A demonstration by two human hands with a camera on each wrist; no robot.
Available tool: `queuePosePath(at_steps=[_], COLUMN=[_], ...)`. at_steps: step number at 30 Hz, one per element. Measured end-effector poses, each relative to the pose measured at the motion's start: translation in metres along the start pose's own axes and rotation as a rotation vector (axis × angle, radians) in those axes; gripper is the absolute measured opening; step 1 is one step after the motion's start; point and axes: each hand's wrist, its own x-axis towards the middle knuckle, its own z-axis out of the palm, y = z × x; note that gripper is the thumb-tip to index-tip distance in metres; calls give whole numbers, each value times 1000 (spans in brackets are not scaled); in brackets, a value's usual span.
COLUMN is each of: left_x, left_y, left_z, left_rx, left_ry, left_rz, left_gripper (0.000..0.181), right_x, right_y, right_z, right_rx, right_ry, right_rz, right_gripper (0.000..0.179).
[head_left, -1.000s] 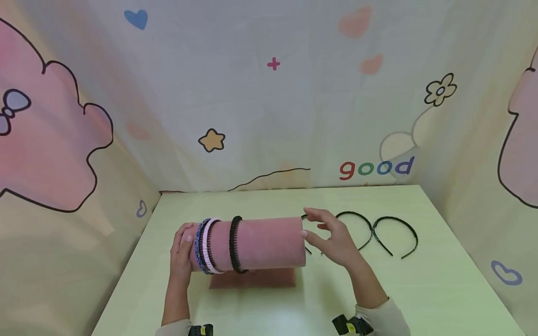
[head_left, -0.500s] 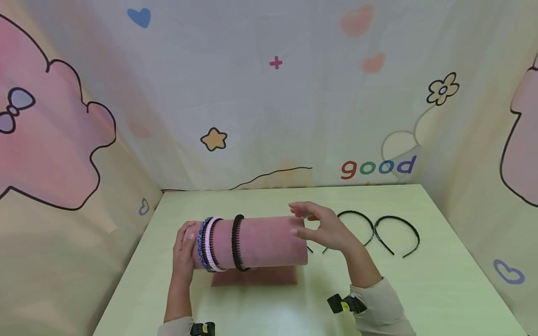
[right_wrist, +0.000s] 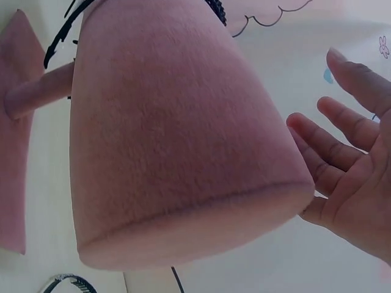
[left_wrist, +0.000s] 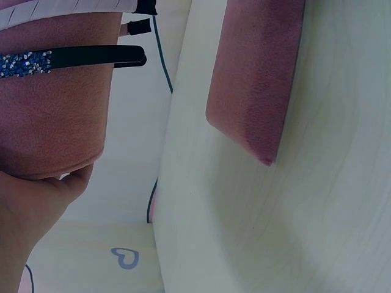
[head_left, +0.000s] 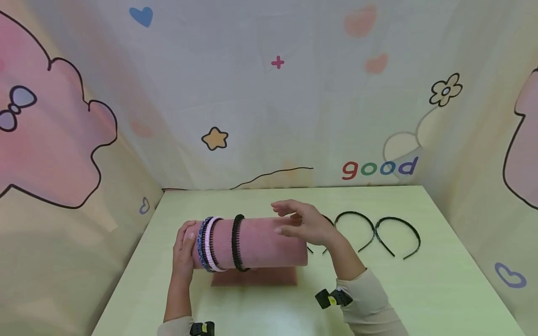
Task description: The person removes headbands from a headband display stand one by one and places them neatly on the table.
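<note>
A pink plush headband stand [head_left: 269,243], a horizontal roll on a flat base [head_left: 254,277], stands in the middle of the table. Around its left part sit a blue glittery headband [left_wrist: 27,63], a pale lilac headband [head_left: 208,246] and, further right, a black headband [head_left: 237,243]. My left hand [head_left: 183,252] grips the roll's left end, thumb in front. My right hand [head_left: 310,227] overlaps the roll's upper right end in the head view. In the right wrist view its fingers [right_wrist: 333,149] are spread loosely beside the roll and hold nothing.
On the table [head_left: 445,289] right of the stand lie black headbands: one at the far right [head_left: 399,218], one beside it [head_left: 355,213], and another [head_left: 329,219] partly behind my right hand. A printed cloth wall [head_left: 252,93] rises behind and at both sides.
My right hand has moved left from the roll's right end to over its upper right part. The left hand keeps its grip; the headbands sit as before.
</note>
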Motion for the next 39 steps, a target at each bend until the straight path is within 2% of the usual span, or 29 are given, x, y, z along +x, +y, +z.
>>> queuePosePath(at_steps=[7, 14, 25, 33, 39], left_x=[-2, -2, -2, -1, -1], left_y=[3, 6, 7, 3, 3], left_z=[0, 1, 3, 1, 2], left_rx=[24, 28, 34, 30, 24], left_ry=[8, 10, 0, 3, -2], left_rz=[-22, -25, -31, -30, -33], left_gripper=[32, 33, 33, 33, 34], right_x=[9, 19, 31, 44, 53], right_y=[-5, -10, -12, -11, -10], right_z=[15, 27, 44, 58, 69], right_rx=[16, -180, -249, -300, -460], right_ry=[-36, -16, -75, -144, -177], right_rz=[20, -54, -76, -53, -35], right_gripper=[54, 58, 60, 71, 81])
